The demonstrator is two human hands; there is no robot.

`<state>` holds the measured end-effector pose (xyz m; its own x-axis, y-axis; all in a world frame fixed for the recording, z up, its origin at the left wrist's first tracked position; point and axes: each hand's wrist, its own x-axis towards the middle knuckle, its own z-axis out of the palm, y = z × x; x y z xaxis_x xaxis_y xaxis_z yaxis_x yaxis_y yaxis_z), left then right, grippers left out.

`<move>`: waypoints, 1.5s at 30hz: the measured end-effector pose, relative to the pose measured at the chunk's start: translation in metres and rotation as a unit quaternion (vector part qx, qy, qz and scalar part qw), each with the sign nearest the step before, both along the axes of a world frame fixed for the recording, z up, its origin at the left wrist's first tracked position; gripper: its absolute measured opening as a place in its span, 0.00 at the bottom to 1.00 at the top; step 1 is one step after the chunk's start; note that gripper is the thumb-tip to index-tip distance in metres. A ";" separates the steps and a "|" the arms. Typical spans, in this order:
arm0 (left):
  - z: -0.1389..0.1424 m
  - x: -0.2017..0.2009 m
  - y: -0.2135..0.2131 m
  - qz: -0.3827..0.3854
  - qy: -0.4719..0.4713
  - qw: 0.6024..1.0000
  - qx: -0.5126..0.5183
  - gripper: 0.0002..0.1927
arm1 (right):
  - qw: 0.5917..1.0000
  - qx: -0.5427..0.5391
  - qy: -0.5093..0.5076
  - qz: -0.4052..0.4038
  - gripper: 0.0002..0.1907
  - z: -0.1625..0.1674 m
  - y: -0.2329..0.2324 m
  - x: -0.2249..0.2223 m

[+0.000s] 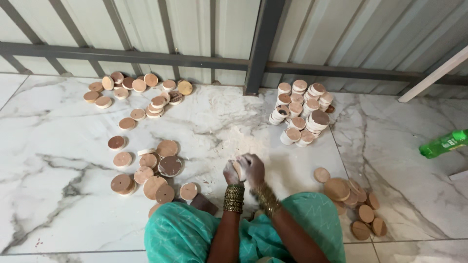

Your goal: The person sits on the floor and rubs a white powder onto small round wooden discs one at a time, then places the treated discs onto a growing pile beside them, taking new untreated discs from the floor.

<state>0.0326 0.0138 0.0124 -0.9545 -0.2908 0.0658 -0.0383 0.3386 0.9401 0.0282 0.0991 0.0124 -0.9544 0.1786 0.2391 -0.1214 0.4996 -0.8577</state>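
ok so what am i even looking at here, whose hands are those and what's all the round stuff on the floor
This is one picture from a camera worn on a person's head, looking down, so the arms at the bottom are that person's own. They sit on a marble floor by a metal wall. The left hand and right hand are pressed together around a small wooden disc, mostly hidden between them; both hands look dusty, and pale dust covers the floor in front. Loose discs lie to the left and more to the right. Neat stacks stand further back by the wall. A green bottle lies at the right edge.
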 end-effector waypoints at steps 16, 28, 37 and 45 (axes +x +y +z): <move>0.002 0.000 -0.001 0.056 0.124 0.974 0.180 0.18 | 0.986 0.123 -0.050 0.098 0.14 0.025 0.016 0.002; 0.005 0.009 -0.003 0.003 0.065 0.953 -0.296 0.17 | 0.977 0.193 -0.019 0.091 0.22 0.031 -0.017 0.015; 0.006 0.005 0.005 0.056 0.050 0.924 0.376 0.18 | 0.956 0.122 -0.091 0.251 0.21 0.025 -0.012 0.007; 0.002 0.005 -0.005 -0.014 0.072 0.963 -0.260 0.18 | 0.958 0.244 -0.014 0.150 0.18 0.025 -0.018 0.017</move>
